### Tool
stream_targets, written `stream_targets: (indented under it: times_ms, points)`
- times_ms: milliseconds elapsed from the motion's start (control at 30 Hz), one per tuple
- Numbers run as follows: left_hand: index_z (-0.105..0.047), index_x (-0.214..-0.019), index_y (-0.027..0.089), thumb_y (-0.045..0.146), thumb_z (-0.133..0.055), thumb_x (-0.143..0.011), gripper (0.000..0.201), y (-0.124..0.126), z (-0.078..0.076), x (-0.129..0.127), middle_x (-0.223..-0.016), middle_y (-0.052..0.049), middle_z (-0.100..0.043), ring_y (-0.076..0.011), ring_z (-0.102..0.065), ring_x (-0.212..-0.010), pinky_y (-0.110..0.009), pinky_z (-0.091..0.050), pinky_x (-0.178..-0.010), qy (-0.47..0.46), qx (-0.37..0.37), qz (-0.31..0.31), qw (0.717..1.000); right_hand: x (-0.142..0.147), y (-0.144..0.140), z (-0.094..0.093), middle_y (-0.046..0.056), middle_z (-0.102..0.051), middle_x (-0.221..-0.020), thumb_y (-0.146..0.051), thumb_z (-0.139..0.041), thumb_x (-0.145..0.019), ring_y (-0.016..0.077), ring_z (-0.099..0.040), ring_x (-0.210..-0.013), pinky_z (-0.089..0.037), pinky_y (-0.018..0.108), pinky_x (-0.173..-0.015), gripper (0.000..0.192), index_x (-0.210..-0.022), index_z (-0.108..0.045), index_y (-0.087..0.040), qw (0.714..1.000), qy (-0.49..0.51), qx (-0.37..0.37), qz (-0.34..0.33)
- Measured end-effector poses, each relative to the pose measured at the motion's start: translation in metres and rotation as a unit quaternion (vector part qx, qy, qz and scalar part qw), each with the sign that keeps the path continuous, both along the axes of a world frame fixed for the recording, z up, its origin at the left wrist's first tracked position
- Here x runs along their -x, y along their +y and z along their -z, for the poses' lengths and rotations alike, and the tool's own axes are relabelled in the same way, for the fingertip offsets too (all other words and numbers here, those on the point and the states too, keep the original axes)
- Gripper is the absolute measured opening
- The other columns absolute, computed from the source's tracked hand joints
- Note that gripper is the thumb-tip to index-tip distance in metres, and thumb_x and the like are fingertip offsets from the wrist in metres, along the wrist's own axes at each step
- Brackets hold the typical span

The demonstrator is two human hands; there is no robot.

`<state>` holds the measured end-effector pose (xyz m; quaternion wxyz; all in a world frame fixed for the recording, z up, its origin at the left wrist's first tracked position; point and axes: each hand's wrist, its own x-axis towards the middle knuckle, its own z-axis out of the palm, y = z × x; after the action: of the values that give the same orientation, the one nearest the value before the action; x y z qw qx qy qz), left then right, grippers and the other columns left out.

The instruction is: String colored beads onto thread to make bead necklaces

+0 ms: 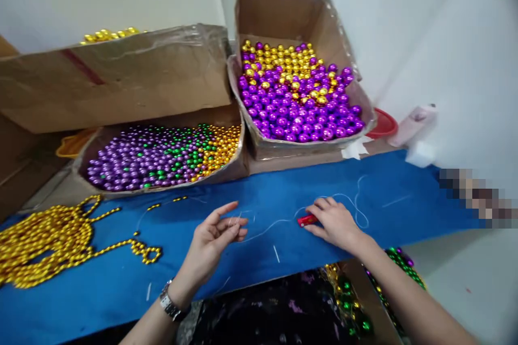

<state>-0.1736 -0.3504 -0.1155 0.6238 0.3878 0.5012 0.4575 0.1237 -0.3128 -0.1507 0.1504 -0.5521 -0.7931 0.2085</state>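
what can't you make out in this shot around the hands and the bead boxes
- Red object: mostly hidden under the right hand, head view.
- Back left box: its front wall hides all but a few gold beads.
- Pixelated patch: blurred out.
- Thin thread: too fine to tell whether the left hand pinches it.

Bead-stringing workshop: bead-filled cartons (299,135), blue worktable (283,188).

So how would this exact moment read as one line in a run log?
left hand: pinching thin thread | right hand: on red lighter | surface: blue cloth | nearby: gold bead strings
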Motion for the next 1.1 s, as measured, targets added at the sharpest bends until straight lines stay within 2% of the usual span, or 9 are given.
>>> stream_targets:
  times_ms: [100, 167, 333, 433, 533, 733, 867, 967, 1100]
  points:
    - [-0.041, -0.129, 0.019, 0.023, -0.066, -0.079, 0.057, -0.005, -0.002, 0.008, -0.093, -0.009, -0.068, -0.0167, -0.064, -0.076, -0.029, -0.051, -0.072, -0.023, 0.004, 0.013, 1.0, 0.052, 0.006, -0.014, 0.01, -0.057, -0.115, -0.037, -0.049, -0.089, 0.0213, -0.055, -0.097, -0.044, 0.035, -0.082, 0.033, -0.119, -0.054, -0.025, 0.994, 0.071, 0.02, -0.076]
    - [-0.042, -0.128, 0.019, 0.023, -0.064, -0.08, 0.053, -0.008, -0.003, 0.013, -0.092, -0.009, -0.068, -0.0161, -0.063, -0.074, -0.029, -0.05, -0.071, -0.042, 0.007, 0.022, 0.999, 0.092, 0.009, -0.019, 0.007, -0.055, -0.122, -0.039, -0.051, -0.089, 0.0125, -0.06, -0.079, -0.048, 0.026, -0.072, 0.045, -0.132, -0.042, -0.027, 0.978, 0.129, 0.057, -0.151]
    - [-0.043, -0.127, 0.018, 0.031, -0.06, -0.083, 0.049, -0.009, -0.004, 0.051, -0.084, -0.007, -0.067, -0.0064, -0.046, -0.048, -0.019, -0.036, -0.044, 0.003, 0.013, 0.007, 1.0, 0.153, 0.025, -0.012, -0.004, -0.061, -0.067, -0.039, -0.037, -0.095, 0.006, -0.058, -0.052, -0.045, 0.015, -0.05, 0.031, -0.093, -0.062, -0.019, 0.936, 0.2, 0.149, -0.248]
    - [-0.051, -0.121, 0.017, 0.036, -0.061, -0.082, 0.045, -0.006, 0.001, 0.084, -0.075, -0.004, -0.066, -0.0054, -0.04, -0.045, -0.017, -0.027, -0.041, 0.112, 0.024, -0.026, 0.993, 0.149, 0.05, -0.002, -0.003, -0.058, -0.065, -0.041, -0.033, -0.095, 0.0075, -0.058, -0.055, -0.044, 0.016, -0.05, 0.037, -0.088, -0.06, -0.017, 0.945, 0.209, 0.153, -0.2]
    - [-0.058, -0.112, 0.016, 0.039, -0.061, -0.08, 0.04, -0.001, 0.013, 0.109, -0.072, -0.003, -0.065, -0.0103, -0.051, -0.055, -0.02, -0.036, -0.049, 0.202, 0.019, -0.056, 0.978, 0.128, 0.077, 0.009, 0.0, -0.06, -0.068, -0.045, -0.034, -0.093, 0.0093, -0.057, -0.054, -0.044, 0.018, -0.049, 0.039, -0.091, -0.061, -0.016, 0.964, 0.19, 0.137, -0.127]
    - [-0.061, -0.105, 0.013, 0.042, -0.06, -0.078, 0.041, 0.01, 0.042, 0.131, -0.079, -0.007, -0.068, -0.0202, -0.063, -0.078, -0.029, -0.046, -0.073, 0.278, -0.001, -0.109, 0.954, 0.098, 0.094, 0.023, 0.013, -0.06, -0.103, -0.038, -0.024, -0.094, 0.017, -0.061, -0.07, -0.047, 0.03, -0.065, 0.044, -0.123, -0.047, -0.014, 0.994, 0.1, 0.035, 0.019]
    - [-0.06, -0.108, 0.014, 0.044, -0.062, -0.076, 0.044, 0.011, 0.052, 0.142, -0.083, -0.008, -0.069, -0.0166, -0.062, -0.068, -0.024, -0.046, -0.06, 0.249, 0.002, -0.171, 0.953, 0.124, 0.082, 0.025, 0.006, -0.06, -0.104, -0.038, -0.042, -0.09, 0.0179, -0.058, -0.089, -0.043, 0.029, -0.08, 0.028, -0.109, -0.058, -0.024, 0.998, 0.031, 0.006, -0.057]
    - [-0.059, -0.109, 0.015, 0.045, -0.065, -0.074, 0.047, 0.01, 0.054, 0.147, -0.08, -0.006, -0.068, -0.006, -0.043, -0.042, -0.018, -0.031, -0.039, 0.208, 0.025, -0.214, 0.954, 0.146, 0.076, 0.028, 0.002, -0.06, -0.094, -0.038, -0.056, -0.083, 0.0173, -0.057, -0.09, -0.042, 0.024, -0.073, 0.015, -0.092, -0.062, -0.027, 0.99, -0.019, 0.02, -0.141]
    - [-0.06, -0.108, 0.015, 0.041, -0.071, -0.07, 0.047, 0.009, 0.055, 0.152, -0.077, -0.005, -0.067, -0.0015, -0.031, -0.038, -0.014, -0.023, -0.034, 0.096, 0.035, -0.256, 0.961, 0.156, 0.076, 0.031, 0.004, -0.059, -0.085, -0.032, -0.059, -0.083, 0.0182, -0.056, -0.085, -0.04, 0.024, -0.066, 0.012, -0.079, -0.06, -0.021, 0.981, -0.064, 0.025, -0.179]
